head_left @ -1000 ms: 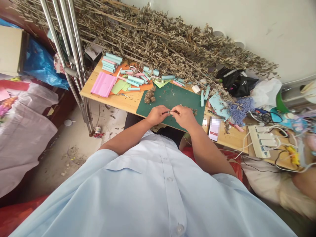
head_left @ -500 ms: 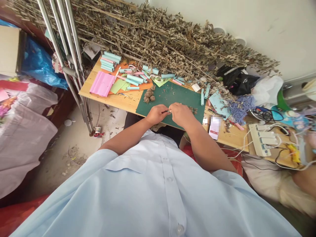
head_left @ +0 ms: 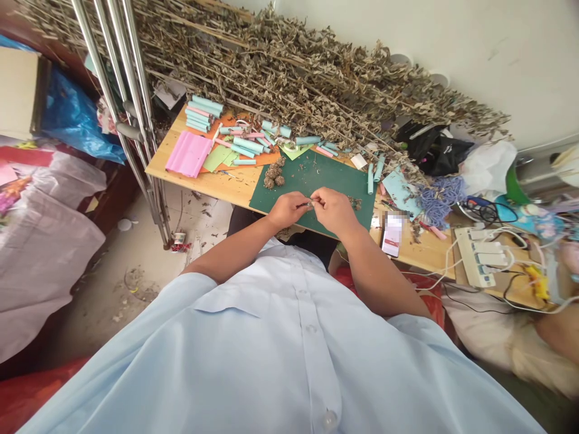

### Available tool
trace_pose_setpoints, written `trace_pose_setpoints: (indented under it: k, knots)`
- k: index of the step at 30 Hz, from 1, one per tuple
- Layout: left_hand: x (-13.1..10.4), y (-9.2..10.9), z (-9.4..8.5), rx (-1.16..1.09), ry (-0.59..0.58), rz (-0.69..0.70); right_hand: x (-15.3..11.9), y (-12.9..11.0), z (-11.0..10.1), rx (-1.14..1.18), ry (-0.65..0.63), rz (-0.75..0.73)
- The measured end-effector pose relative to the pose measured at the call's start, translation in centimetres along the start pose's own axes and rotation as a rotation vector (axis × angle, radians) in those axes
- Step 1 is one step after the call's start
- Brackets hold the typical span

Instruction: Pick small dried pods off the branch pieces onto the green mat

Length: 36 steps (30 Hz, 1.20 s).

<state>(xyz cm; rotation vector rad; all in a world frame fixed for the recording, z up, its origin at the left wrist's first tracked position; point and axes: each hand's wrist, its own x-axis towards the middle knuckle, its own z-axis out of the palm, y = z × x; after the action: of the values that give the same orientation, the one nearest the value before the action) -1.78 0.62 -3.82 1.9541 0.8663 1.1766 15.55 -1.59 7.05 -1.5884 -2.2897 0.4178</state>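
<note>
My left hand is closed in a pinch over the front edge of the green mat. Close to its right, my right hand is closed too, its fingertips almost meeting those of the left. Something small shows between the fingertips, too small to make out. Several brown dried clumps lie on the mat just beyond my left hand. Dried crumbs are scattered on the mat to the right of my right hand.
Blue paper rolls and a pink sheet lie at the table's left. Dried stalks stretch along the back. A phone, blue yarn and a power strip are at the right. Metal poles stand left.
My right hand has shifted very slightly at the fingertips. My left hand stays where it was, and the things on the table have not moved.
</note>
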Motion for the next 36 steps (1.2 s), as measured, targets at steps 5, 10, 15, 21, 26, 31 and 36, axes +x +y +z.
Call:
trace_pose_setpoints:
  k: [5, 10, 15, 21, 26, 31, 36]
  knots:
    - [0.0, -0.1, 0.0, 0.008, -0.011, -0.004, 0.4, -0.8, -0.5, -0.132, -0.055, -0.045]
    - [0.0, 0.0, -0.1, 0.024, -0.029, -0.01, 0.7, -2.5, -1.4, -0.381, -0.216, -0.07]
    - [0.0, 0.0, -0.1, -0.001, -0.01, -0.006, 0.2, -1.9, -1.4, -0.331, -0.188, -0.077]
    - [-0.1, -0.2, 0.1, -0.021, 0.012, -0.004, -1.3, 1.0, 0.4, 0.049, 0.062, -0.038]
    - [-0.1, -0.4, 0.1, -0.006, 0.013, 0.014, -2.4, 1.6, 1.5, 0.159, 0.185, -0.125]
    - [-0.1, -0.4, 0.1, 0.014, 0.015, 0.023, -2.7, 1.8, 1.5, 0.142, 0.157, -0.167]
    - [-0.1, -0.3, 0.1, 0.022, 0.008, 0.013, -2.1, 2.1, 1.4, 0.111, 0.106, -0.161]
